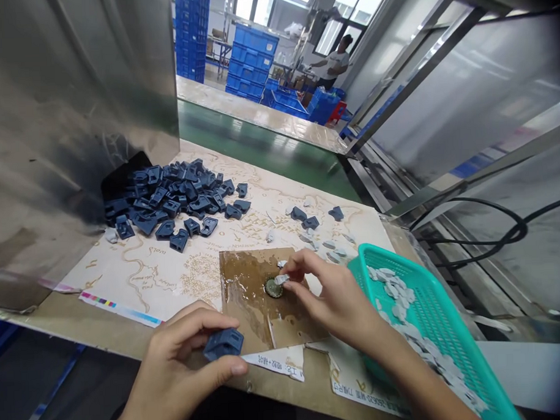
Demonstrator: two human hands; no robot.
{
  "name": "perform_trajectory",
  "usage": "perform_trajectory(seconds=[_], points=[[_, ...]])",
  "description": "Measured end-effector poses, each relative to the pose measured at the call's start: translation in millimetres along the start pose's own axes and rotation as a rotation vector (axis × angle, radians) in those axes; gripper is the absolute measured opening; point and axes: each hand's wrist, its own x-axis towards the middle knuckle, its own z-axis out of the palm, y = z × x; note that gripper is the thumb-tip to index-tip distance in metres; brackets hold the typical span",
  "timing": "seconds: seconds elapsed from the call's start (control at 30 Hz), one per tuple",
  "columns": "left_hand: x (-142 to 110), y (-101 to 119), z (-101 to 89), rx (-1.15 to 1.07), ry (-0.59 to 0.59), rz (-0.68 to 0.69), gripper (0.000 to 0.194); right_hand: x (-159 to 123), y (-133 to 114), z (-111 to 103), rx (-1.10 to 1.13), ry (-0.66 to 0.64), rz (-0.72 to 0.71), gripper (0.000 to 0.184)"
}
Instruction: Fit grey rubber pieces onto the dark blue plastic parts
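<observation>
Between the thumb and fingers of my left hand [186, 354] is a dark blue plastic part [224, 343], held near the table's front edge. My right hand [322, 288] pinches a small pale grey piece [281, 279] by its end. That piece is just over a round greenish bottle-cap-like disc [273, 288], and I cannot tell whether they touch. The disc lies on a brown cardboard square [247, 315] with a wet, shiny surface. Another small grey piece [282, 264] rests on the cardboard behind my right fingertips.
A pile of dark blue parts [178, 192] lies at the left against a metal panel [75, 119]. Loose grey pieces [329, 245] are scattered beyond the cardboard. A green basket [441, 290] of grey pieces stands at right. Cables [487, 233] loop behind it. A person [337, 62] stands far back.
</observation>
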Motion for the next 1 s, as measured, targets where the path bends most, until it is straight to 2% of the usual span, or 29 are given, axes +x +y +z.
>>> perform_trajectory(seconds=[0.1, 0.27, 0.4, 0.73, 0.9, 1.0], points=[[2, -6, -1.1, -0.012, -0.034, 0.051, 0.024, 0, 4, 7, -0.072, -0.035, -0.021, 0.012], [5, -9, 1.3, -0.125, -0.017, 0.019, 0.022, 0, 8, 14, -0.111, -0.032, -0.019, 0.016], [2, -8, -1.1, -0.109, -0.022, -0.016, 0.017, 0, 12, 17, -0.131, -0.054, -0.009, 0.015], [1, -10, 0.9, -0.123, 0.014, -0.024, 0.017, -2, 11, 14, -0.087, -0.005, -0.028, 0.014], [2, -10, 2.6, -0.194, 0.022, -0.058, 0.018, -3, 10, 11, -0.070, -0.037, -0.013, 0.013], [2, -9, 3.8, -0.164, 0.032, -0.044, 0.015, -3, 10, 11, -0.065, -0.051, -0.003, 0.013]])
